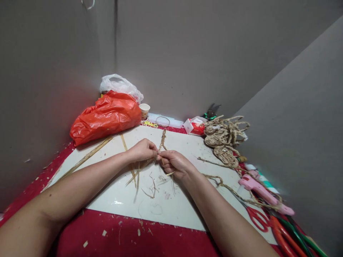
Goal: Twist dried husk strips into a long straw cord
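My left hand (144,149) and my right hand (174,163) meet over the middle of a white board (182,214). Both are closed, fingertips pinching thin straw strands between them. A short braided straw piece (163,138) extends away from the fingers toward the far side of the board. Loose strand ends poke out under my right palm and below my left wrist. Flat straw strips (132,173) lie beside my left hand, partly covered by the forearm. Small curled scraps (153,187) rest nearer to me. The exact spot being pinched is hidden by the fingers.
At the back left are an orange plastic bag (109,116), a white bag (118,85) and a paper cup (144,110). Woven straw pieces (225,137) pile up at right, above a pink glue gun (265,192) and red-handled scissors (258,218). Grey walls enclose the red table (120,232).
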`<state>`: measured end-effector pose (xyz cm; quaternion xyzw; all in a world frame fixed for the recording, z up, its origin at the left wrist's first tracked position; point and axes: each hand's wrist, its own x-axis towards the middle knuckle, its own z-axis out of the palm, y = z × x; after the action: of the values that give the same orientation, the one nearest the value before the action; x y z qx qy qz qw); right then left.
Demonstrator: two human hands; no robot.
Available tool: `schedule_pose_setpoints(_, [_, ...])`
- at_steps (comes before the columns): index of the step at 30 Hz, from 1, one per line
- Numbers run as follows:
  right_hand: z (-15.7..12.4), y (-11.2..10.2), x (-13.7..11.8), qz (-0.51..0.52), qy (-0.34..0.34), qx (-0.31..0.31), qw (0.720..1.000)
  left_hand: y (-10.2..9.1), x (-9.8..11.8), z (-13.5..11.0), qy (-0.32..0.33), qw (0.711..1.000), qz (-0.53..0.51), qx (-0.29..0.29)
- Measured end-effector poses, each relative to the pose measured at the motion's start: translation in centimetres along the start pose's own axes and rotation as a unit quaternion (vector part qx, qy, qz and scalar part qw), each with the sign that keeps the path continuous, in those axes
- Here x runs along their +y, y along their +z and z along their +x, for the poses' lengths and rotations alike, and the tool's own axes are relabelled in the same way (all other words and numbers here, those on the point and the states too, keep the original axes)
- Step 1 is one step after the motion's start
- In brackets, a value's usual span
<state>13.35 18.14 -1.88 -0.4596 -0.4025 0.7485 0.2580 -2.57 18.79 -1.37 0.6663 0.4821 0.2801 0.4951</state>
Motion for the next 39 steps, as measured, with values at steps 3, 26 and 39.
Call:
schedule_pose_setpoints(3, [0.1, 0.5, 0.3, 0.002, -0.016, 0.042, 0.999, 0.2, 1.0, -0.8, -0.053, 0.998, 0.014, -0.014])
schedule_pose_setpoints(26, [-0.4, -0.2, -0.6, 0.043, 0.002, -0.038, 0.998, 0.6, 0.4, 0.0, -0.050, 0.992, -0.110, -0.031])
schedule_pose_setpoints(39, [-0.2, -1.1, 0.0, -0.349, -0.134, 0.043, 0.926, 0.3, 0.0, 0.1, -0.050, 0.998, 0.035, -0.028])
